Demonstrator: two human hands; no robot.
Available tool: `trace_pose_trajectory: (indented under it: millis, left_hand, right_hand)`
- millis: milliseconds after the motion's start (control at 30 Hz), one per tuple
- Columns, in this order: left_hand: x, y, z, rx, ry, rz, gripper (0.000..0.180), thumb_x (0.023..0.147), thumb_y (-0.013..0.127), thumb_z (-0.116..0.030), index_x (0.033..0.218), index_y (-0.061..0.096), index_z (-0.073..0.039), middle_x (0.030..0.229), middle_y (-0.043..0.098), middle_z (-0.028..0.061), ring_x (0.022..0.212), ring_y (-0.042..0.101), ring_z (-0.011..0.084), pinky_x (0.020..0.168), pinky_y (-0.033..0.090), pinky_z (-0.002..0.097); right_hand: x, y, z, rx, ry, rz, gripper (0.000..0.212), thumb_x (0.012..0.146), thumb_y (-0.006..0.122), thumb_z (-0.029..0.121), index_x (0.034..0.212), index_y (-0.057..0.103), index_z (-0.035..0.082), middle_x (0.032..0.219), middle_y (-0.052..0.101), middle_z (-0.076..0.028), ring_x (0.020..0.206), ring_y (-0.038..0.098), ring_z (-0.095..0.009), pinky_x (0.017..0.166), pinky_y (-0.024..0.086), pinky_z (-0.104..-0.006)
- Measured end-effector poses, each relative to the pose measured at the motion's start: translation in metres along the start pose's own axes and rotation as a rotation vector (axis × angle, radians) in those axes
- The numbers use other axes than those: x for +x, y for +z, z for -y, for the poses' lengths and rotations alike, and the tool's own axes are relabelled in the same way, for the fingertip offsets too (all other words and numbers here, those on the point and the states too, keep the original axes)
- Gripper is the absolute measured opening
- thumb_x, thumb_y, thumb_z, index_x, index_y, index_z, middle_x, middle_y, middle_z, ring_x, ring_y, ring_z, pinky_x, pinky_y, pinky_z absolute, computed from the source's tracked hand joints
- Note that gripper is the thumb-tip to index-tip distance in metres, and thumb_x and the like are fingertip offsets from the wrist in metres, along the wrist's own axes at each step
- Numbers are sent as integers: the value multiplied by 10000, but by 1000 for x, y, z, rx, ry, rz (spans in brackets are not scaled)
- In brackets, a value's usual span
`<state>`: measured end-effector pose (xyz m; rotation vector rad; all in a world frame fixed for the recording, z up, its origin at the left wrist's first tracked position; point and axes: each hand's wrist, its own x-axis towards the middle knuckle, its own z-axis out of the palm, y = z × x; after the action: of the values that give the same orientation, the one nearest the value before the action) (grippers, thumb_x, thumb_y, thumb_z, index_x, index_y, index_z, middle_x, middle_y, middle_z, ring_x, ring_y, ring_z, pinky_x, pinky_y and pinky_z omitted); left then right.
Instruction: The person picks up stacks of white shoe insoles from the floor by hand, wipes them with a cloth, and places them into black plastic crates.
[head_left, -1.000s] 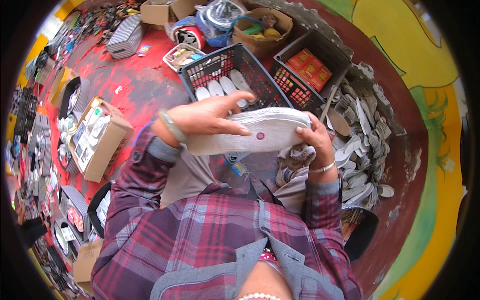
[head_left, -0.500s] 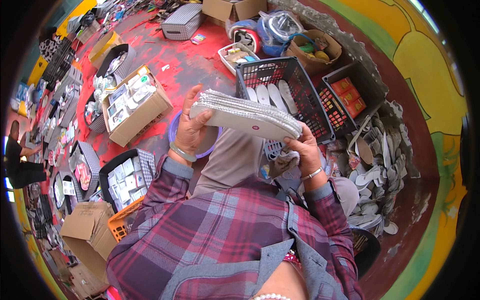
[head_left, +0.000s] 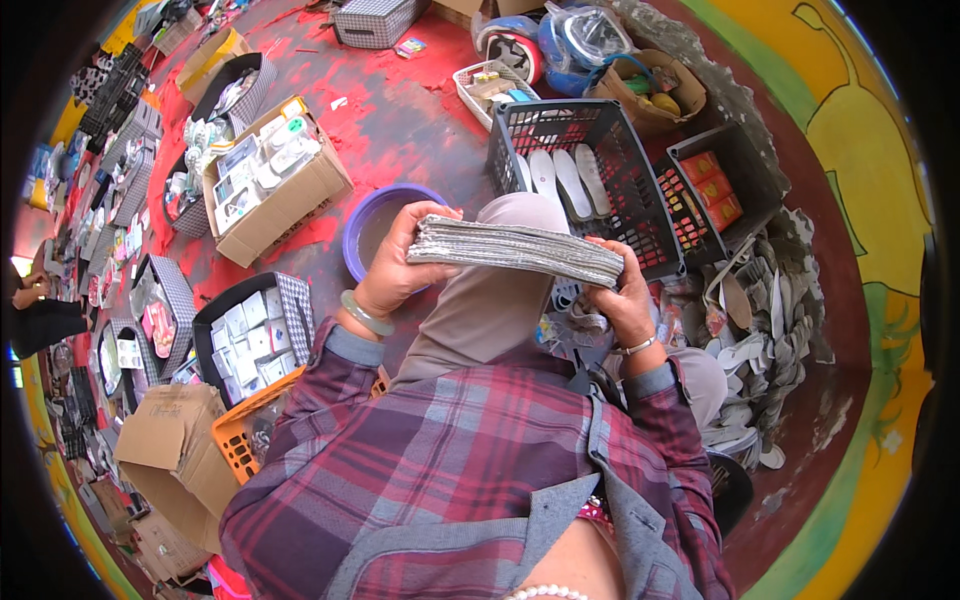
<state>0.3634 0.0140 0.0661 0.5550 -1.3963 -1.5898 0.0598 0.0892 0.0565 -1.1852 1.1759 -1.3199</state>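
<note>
A thick stack of insoles (head_left: pixel 515 248) is held level between both hands over my knees, with its layered grey edges turned up toward me. My left hand (head_left: pixel 400 262) grips the left end, thumb on the near side and fingers over the top. Around the right end, my right hand (head_left: pixel 626 300) is closed, its thumb low on the near face. Just beyond the stack, several white insoles (head_left: pixel 570 185) lie side by side in a black plastic crate (head_left: pixel 545 118). To the right is a loose heap of grey and white insoles (head_left: pixel 762 345) by the wall.
A purple basin (head_left: pixel 350 235) stands left of my knee. Farther left are a cardboard box (head_left: pixel 280 232) of packages, a checked basket (head_left: pixel 298 310) of white boxes and an orange crate (head_left: pixel 233 447). A dark crate (head_left: pixel 745 175) with red boxes sits right. Another person (head_left: pixel 40 315) is far left.
The stack has tipped: its pale flat face with the red mark showed before, and now its layered edge faces me. Both hands have shifted slightly to the right and stay closed on it.
</note>
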Motion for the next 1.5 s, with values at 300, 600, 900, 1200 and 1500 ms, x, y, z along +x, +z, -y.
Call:
trace_pose_trajectory:
  millis: [300,600,900,1200,1500]
  left_hand:
    - [-1,8,8,106,154,-81,720,588,871,-229,1150,457,-58,1195,493,88,1108,475,173,940,393,291]
    - [-5,9,23,-80,64,-211,740,553,886,-221,1128,450,-55,1205,490,93,1051,515,140,890,445,278]
    - [-2,9,34,244,198,-169,623,643,821,-349,1087,527,-26,1126,514,108,991,536,181,862,463,316]
    - [11,12,-11,1032,493,-258,820,591,762,-567,1179,521,-49,1222,496,151,1221,417,301,1025,314,427]
    - [1,41,-7,1511,465,112,723,684,726,-364,1269,450,-40,1174,515,97,1085,500,256,1013,327,435]
  right_hand:
    - [-1,12,26,-43,-13,-57,487,689,639,-73,1148,512,32,997,588,-11,874,558,-84,768,470,-232]
    - [4,-11,9,-177,-30,16,582,669,711,-49,1214,519,19,1055,593,-24,969,547,-96,860,437,-233]
    - [4,-2,23,-169,34,62,491,677,645,-89,1147,552,24,1032,595,-11,919,552,-83,789,465,-220]
    - [4,-10,22,-110,-42,57,426,699,644,-89,1107,571,9,1016,595,-29,856,576,-83,750,494,-231]
    - [6,0,27,-222,-126,47,413,689,686,-65,1080,588,22,1003,596,-12,905,562,-89,804,477,-236]
